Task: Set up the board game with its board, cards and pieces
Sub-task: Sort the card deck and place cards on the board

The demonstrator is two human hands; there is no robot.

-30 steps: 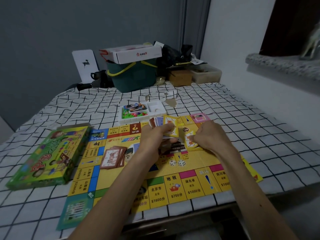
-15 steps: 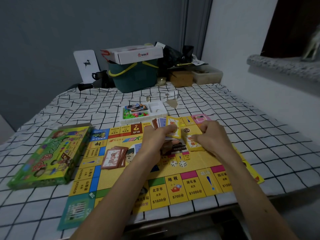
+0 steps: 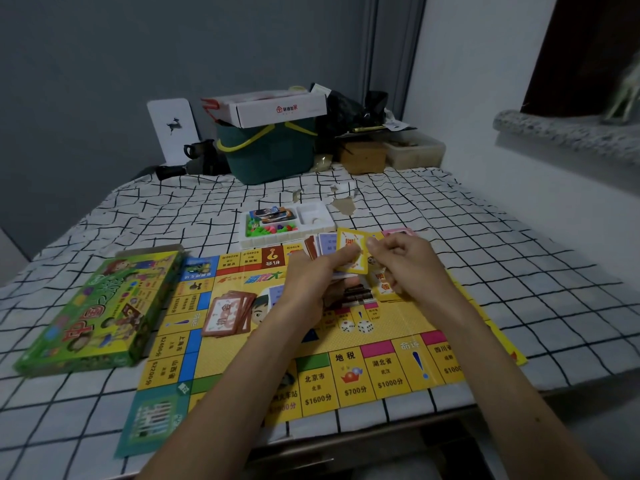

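At the middle of the frame, both hands meet just above the far half of the board [image 3: 398,323]. The left hand [image 3: 311,278] is curled round a fan of cards [image 3: 320,244], thumb on top, with brown, lilac and yellow faces showing past the fingers. The front one, a yellow card [image 3: 350,252], stands tilted, and the right hand [image 3: 405,265] pinches its upper right edge with bent fingers. Whether that card is free of the fan I cannot tell. Below the right hand, partly hidden by it, a small yellow pile [image 3: 382,289] lies on the board.

The board lies flat on the checked cloth [image 3: 519,271], filling the lower centre of the frame, its near edge beside the cloth's near edge. Left of centre on it sits a brown pile [image 3: 227,313], slightly fanned. Two white dice [image 3: 356,326] lie side by side just below the hands, between the forearms.

Beyond the board's far edge, touching or nearly touching it, is a white tray [image 3: 277,241] with coloured pieces [image 3: 273,229] and a few cards in its left compartment. At lower left the green box [image 3: 100,310] lies flat just beside the board's left edge.

Toward the upper centre, against the wall, stands a green bin [image 3: 270,154] with a white carton [image 3: 273,109] on top.
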